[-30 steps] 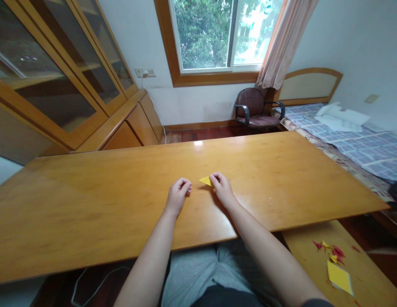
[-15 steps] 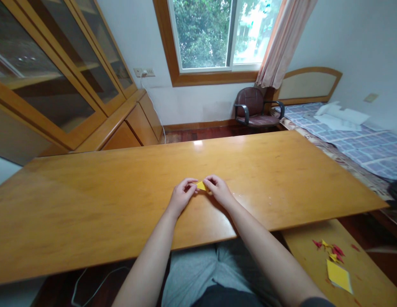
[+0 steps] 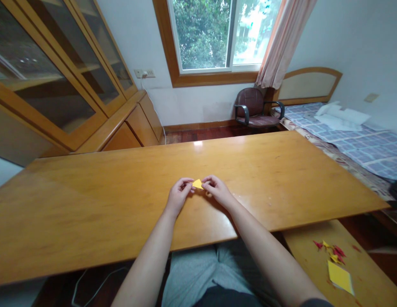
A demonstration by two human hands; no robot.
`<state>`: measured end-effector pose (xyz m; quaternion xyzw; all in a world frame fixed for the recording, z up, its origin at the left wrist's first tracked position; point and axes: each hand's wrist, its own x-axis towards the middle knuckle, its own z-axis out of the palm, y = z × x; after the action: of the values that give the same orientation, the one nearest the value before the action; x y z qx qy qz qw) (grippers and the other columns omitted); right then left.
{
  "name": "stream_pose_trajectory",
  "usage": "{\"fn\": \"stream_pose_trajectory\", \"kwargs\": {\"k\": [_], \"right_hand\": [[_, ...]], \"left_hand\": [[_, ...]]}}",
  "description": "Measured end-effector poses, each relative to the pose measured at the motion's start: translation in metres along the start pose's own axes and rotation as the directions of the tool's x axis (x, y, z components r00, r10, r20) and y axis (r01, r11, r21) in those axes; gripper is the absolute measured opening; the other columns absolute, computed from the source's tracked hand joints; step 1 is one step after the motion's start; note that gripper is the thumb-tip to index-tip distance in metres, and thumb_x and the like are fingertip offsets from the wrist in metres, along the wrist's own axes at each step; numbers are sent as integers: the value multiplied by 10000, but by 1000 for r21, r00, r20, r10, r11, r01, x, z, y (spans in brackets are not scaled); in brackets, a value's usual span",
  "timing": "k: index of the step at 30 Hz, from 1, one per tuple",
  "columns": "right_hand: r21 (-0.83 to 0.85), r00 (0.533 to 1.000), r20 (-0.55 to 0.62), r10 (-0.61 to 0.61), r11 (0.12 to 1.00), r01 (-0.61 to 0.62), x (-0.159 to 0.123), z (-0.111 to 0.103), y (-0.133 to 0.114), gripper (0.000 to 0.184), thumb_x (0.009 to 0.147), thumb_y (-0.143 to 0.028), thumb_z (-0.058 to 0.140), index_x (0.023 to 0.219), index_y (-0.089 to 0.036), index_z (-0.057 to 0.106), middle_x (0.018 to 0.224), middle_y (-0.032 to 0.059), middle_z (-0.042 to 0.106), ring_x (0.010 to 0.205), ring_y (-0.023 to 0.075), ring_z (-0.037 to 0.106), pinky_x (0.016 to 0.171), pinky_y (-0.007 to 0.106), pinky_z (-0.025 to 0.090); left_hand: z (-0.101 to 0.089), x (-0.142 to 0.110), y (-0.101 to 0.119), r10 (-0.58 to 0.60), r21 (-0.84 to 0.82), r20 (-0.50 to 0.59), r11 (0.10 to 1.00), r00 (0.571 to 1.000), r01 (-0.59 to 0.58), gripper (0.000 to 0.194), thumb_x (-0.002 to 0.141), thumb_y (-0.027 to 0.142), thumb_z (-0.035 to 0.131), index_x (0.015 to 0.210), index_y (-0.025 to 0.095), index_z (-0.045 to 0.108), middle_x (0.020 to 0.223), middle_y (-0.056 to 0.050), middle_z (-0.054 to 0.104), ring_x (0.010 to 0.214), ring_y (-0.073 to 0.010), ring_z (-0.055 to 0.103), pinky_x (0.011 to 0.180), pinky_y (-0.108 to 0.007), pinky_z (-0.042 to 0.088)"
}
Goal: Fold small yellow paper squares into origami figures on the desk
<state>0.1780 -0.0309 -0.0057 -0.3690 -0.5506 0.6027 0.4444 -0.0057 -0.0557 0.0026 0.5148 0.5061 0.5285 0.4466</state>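
A small yellow paper triangle (image 3: 197, 183) is held just above the wooden table (image 3: 121, 204), between both of my hands. My left hand (image 3: 177, 195) pinches its left corner with curled fingers. My right hand (image 3: 217, 190) pinches its right side, fingers closed on the paper. Both forearms reach in from the near table edge.
A lower wooden bench (image 3: 371, 281) at the near right carries a yellow paper sheet (image 3: 339, 276) and several small red and yellow folded pieces (image 3: 333, 251). Glass-door cabinets (image 3: 57, 85) line the left wall. A dark chair (image 3: 254, 108) and a bed (image 3: 361, 140) stand beyond the table.
My left hand moved right and took hold of the yellow triangle, which one second ago only the right hand held. The paper has shifted slightly left.
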Motion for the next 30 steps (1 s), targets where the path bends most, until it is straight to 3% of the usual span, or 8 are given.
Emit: {"fn": "stream_pose_trajectory", "kwargs": {"k": [5, 8, 13, 19, 30], "right_hand": [[91, 1000, 4, 15, 996, -16, 1, -4, -1, 233, 746, -368, 720, 847, -173, 644, 752, -7, 637, 638, 118, 556, 612, 238, 421], [122, 999, 19, 29, 992, -31, 1, -5, -3, 238, 725, -369, 742, 837, -175, 664, 760, 0, 651, 646, 124, 565, 614, 241, 433], [121, 1000, 27, 11, 993, -14, 1, -6, -4, 221, 779, -394, 709, 844, -183, 696, 772, 10, 677, 694, 142, 587, 654, 251, 445], [33, 998, 49, -27, 999, 26, 1, -7, -5, 282, 839, -447, 647, 833, -174, 721, 807, 33, 691, 730, 151, 582, 709, 269, 448], [-21, 999, 23, 27, 999, -26, -1, -1, -8, 321, 771, -479, 697, 798, -160, 675, 730, 8, 647, 626, 126, 540, 599, 248, 424]], "left_hand": [[1, -3, 3, 196, 224, 99, 951, 976, -214, 148, 805, 261, 656, 922, 180, 697, 866, -39, 673, 801, -164, 636, 752, -263, 500], [2, -4, 5, 245, 293, 112, 918, 963, -268, 114, 811, 249, 647, 882, 194, 718, 878, -45, 688, 832, -175, 643, 780, -272, 500], [2, -3, 2, 167, 253, 48, 952, 985, -173, 178, 817, 334, 661, 894, 189, 730, 880, -55, 724, 784, -182, 665, 736, -280, 524], [3, -3, -1, -10, 184, 33, 983, 999, 4, 264, 823, 423, 653, 866, 164, 682, 666, -12, 685, 548, -134, 617, 556, -236, 506], [1, -5, 0, -113, 133, 88, 986, 990, 100, 288, 805, 441, 658, 769, 162, 596, 563, 9, 639, 450, -106, 575, 468, -201, 463]]}}
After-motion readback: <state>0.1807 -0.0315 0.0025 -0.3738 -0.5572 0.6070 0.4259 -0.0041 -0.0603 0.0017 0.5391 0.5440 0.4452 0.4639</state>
